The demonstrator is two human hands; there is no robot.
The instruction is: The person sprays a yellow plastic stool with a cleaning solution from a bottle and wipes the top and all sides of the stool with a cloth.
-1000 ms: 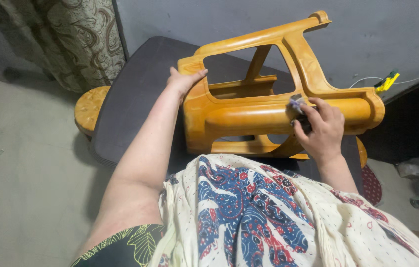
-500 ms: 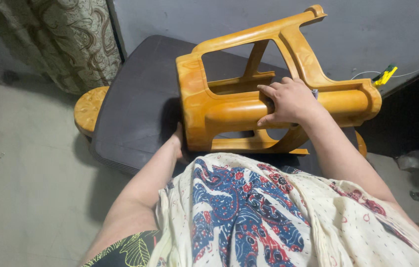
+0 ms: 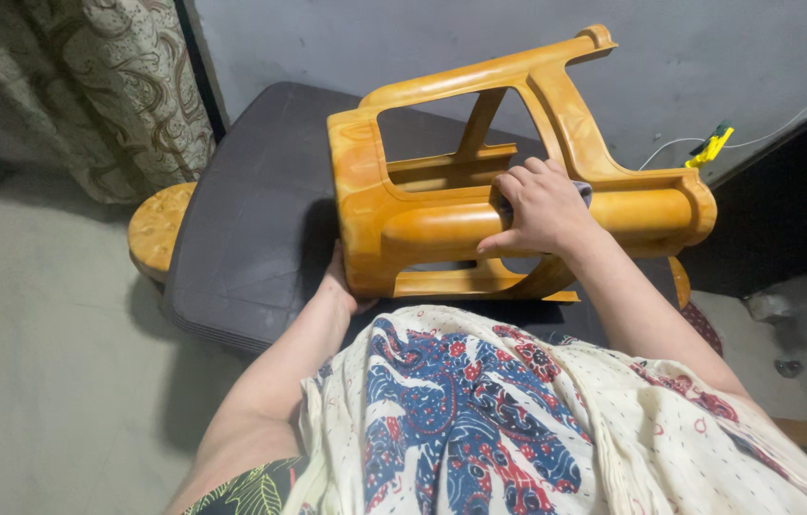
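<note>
An orange plastic stool (image 3: 441, 215) lies on its side on a dark grey table (image 3: 251, 238). My right hand (image 3: 537, 205) presses a small grey cloth (image 3: 582, 194) against the stool's upper leg; only a corner of the cloth shows past my fingers. My left hand (image 3: 338, 281) reaches under the near bottom corner of the stool's seat and holds it; the fingers are mostly hidden behind the stool.
A patterned curtain (image 3: 108, 86) hangs at the back left. A second orange stool (image 3: 157, 227) stands left of the table. A yellow clip (image 3: 711, 145) on a white wire sits by the grey wall. A patterned shawl (image 3: 480, 420) covers my front.
My left hand dropped from the stool's top corner to its lower near corner. My right hand turned over and pressed the cloth flat on the leg, sliding slightly left.
</note>
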